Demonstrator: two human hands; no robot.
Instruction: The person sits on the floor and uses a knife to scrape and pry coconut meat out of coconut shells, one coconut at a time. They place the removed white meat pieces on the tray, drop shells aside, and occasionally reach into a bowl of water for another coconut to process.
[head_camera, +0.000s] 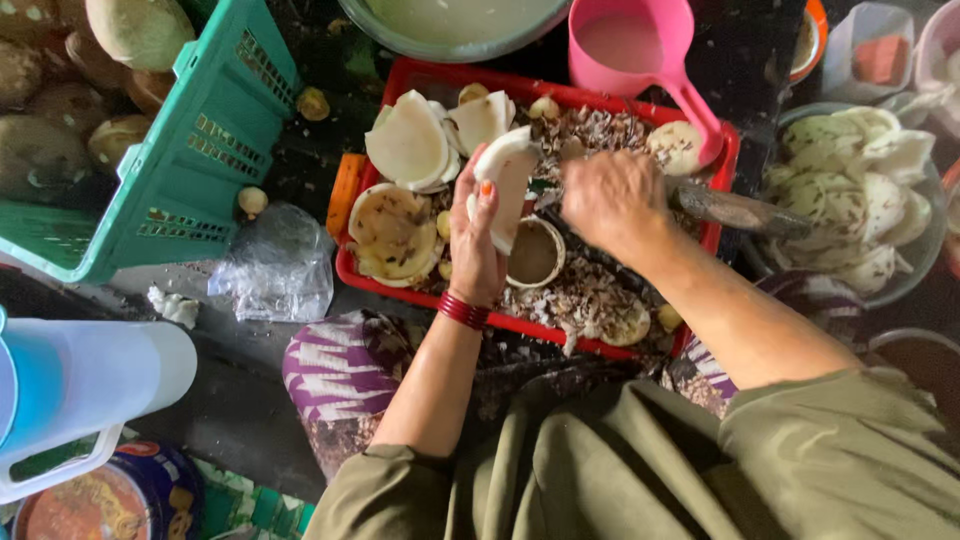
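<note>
Starting at the far left, a blue-and-white plastic jug (70, 390) lies close to the frame edge, and just past it a green basket (190, 170) sits tilted, its rim running off the top left, with brown whole coconuts (60, 90) beside and behind it, at least five that I can count. Between the basket and the red tray (345, 262) lies a crumpled clear plastic bag (275, 262); that dark strip of floor is the only loose room on this side.

The tray is crowded. Two cut white coconut halves (412, 142) lean at its upper left, one browner half (392, 232) lies below them, and brown shavings (590, 290) cover the middle right up to the near rim.

Over the tray's centre, the left hand (476, 240), with red bangles (462, 310) at the wrist, is closed around a white piece of coconut (505, 175), holding it upright just above a small round shell cup (534, 252). The right hand (612, 205) is curled tight around a knife handle (735, 210) that sticks out over the tray's right edge; the blade end I cannot make out, though it meets the piece.

One pink scoop (630, 45) rests at the tray's top rim. To the right, nearly touching the tray, a metal bowl (905, 285) holds a heap of peeled white pieces (850, 190), too overlapped to count.
</note>
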